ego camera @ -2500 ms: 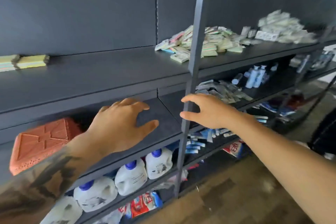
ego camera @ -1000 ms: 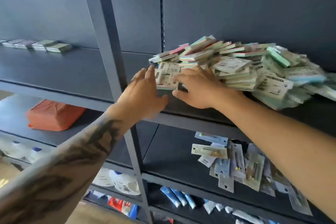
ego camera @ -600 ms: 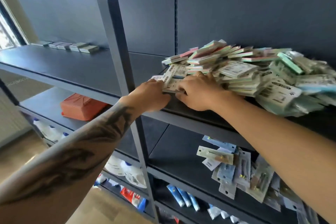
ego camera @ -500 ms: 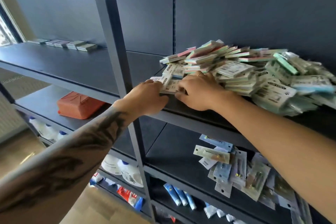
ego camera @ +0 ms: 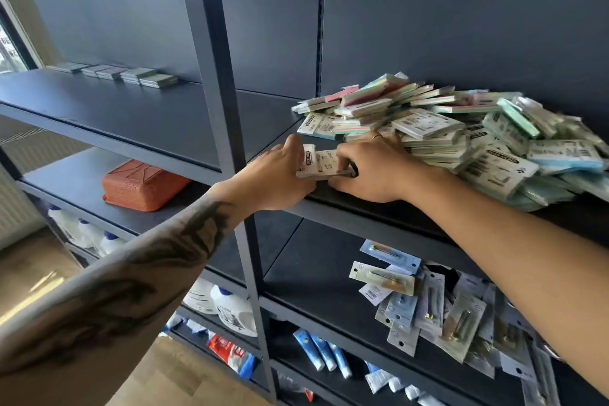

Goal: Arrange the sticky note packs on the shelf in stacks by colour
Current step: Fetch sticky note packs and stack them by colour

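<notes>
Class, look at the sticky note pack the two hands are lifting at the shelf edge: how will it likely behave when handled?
The sticky note pack looks flat and block-shaped, so it probably stays stiff and will not roll. The left hand and right hand grip it with ease, suggesting it is light. Its wrapper seems glossy, so it may slide off the loose pile.

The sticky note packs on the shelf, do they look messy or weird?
Yes. The pastel plastic-wrapped sticky note packs lie in a jumbled heap on the dark metal shelf, tilted and overlapping, colours mixed. Only a short neat row of packs sits far left. The left hand and right hand hold one white-labelled pack.
</notes>
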A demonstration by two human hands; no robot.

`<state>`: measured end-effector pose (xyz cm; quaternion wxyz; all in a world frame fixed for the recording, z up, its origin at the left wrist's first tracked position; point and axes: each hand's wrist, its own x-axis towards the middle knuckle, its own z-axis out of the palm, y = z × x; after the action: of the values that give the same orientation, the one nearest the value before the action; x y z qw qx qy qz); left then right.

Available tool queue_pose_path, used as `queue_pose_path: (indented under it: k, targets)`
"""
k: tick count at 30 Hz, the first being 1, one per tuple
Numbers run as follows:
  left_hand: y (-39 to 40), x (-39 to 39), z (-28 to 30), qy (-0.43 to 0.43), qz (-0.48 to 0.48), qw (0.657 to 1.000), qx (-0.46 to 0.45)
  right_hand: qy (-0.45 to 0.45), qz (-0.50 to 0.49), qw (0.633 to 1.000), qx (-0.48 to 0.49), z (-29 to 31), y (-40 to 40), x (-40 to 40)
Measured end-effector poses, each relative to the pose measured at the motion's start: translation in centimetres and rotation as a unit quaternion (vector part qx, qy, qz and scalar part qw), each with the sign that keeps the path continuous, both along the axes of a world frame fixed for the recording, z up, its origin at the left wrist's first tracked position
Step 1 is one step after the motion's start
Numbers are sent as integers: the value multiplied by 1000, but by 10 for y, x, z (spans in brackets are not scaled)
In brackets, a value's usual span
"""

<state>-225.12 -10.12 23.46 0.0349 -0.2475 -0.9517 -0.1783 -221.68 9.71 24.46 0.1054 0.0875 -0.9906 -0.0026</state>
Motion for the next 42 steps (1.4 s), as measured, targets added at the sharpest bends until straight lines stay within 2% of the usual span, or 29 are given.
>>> queue_pose_path:
  k: [5,9,17,22,29,32,36,39,42]
  targets:
    - [-6,-3,0,43,-7,999,-29,-9,1,1000,-5,-1,-1,-7]
    - [-12,6,2,40,11,999,10,-16,18,1000,-11,5,-3,-12]
    - [-36,32,-4,25,19,999,5,-71,49,996,-1,9,-6,-27]
    - [-55,42,-12,29,50,998,19,-45,86,995,-30,3,-17,-32]
    - [-128,37,-30,35,74,997,14,-9,69,993,-98,-12,-46,-14]
    - [-169,28,-36,37,61,997,12,-1,66,993,-99,-13,-79,5]
    - [-236,10,-43,54,42,998,13,31,70,997,-26,-15,-153,19]
    - [-300,-5,-45,77,32,996,18,-5,88,995,-43,-20,-220,6]
    - [-366,-14,-43,80,45,995,27,5,98,992,-85,-22,-291,-23]
